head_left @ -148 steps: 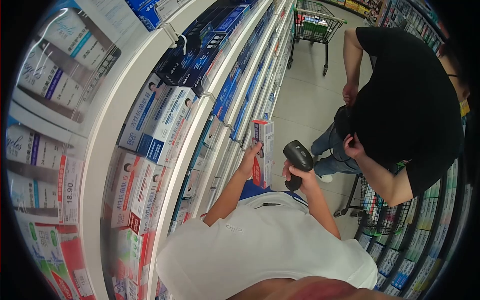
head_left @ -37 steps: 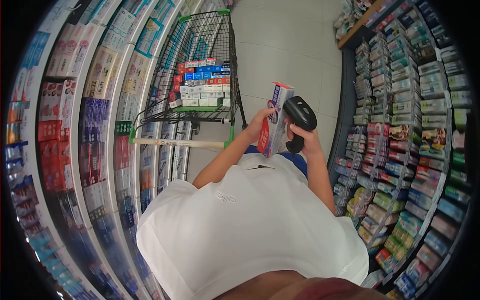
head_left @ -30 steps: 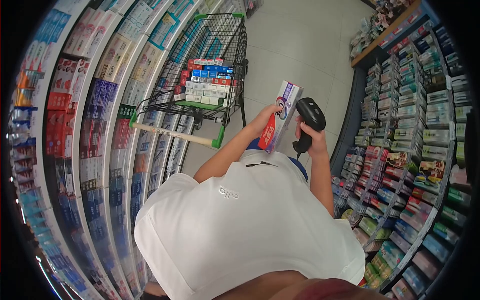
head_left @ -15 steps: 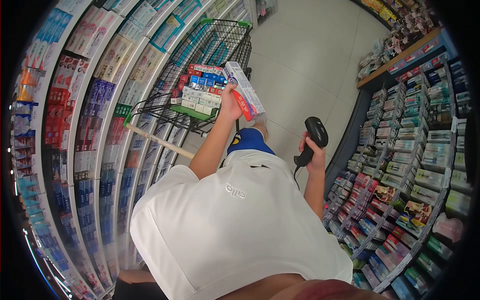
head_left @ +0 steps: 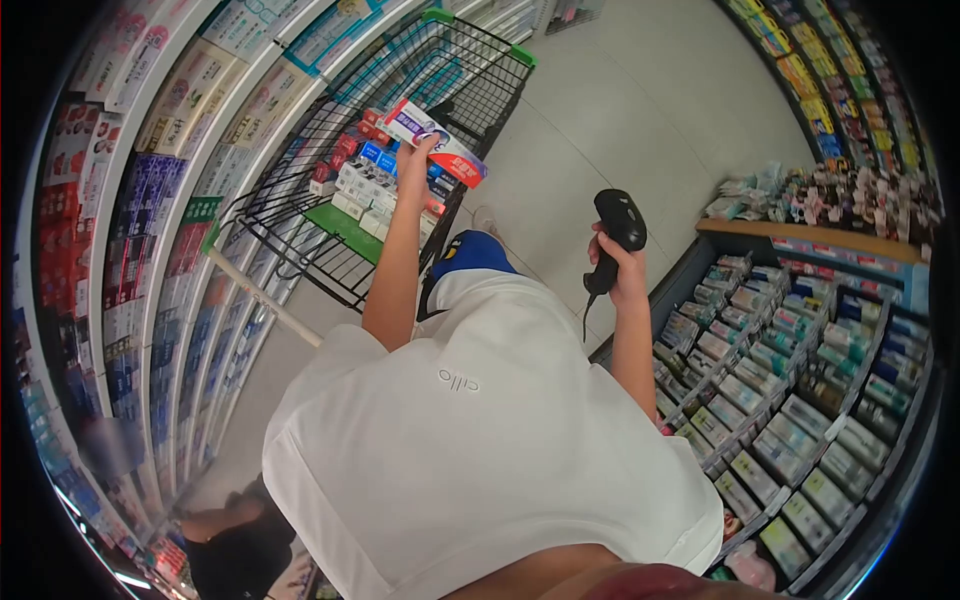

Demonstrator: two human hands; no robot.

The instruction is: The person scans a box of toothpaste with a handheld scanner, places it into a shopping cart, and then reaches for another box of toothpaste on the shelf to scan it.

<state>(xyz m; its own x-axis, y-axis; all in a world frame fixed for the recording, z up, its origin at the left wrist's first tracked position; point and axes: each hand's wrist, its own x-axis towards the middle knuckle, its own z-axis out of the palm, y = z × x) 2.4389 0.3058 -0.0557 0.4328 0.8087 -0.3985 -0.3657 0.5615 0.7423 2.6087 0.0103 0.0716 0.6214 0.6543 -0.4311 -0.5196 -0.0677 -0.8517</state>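
While your left hand (head_left: pixel 413 152) grips the light, stiff toothpaste box (head_left: pixel 435 143) mid-length over the cart (head_left: pixel 300 225), your right hand (head_left: pixel 618 268) clasps the scanner (head_left: pixel 615 225).

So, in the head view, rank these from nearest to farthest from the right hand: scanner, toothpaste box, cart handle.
1. Scanner, gripped in the right hand.
2. Toothpaste box, left of it, held over the cart.
3. Cart handle, far left.

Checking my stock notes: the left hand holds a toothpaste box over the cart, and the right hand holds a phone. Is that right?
Not quite. The head view shows the right hand holding a black scanner, not a phone. The rest stands: the left hand holds the toothpaste box over the cart.
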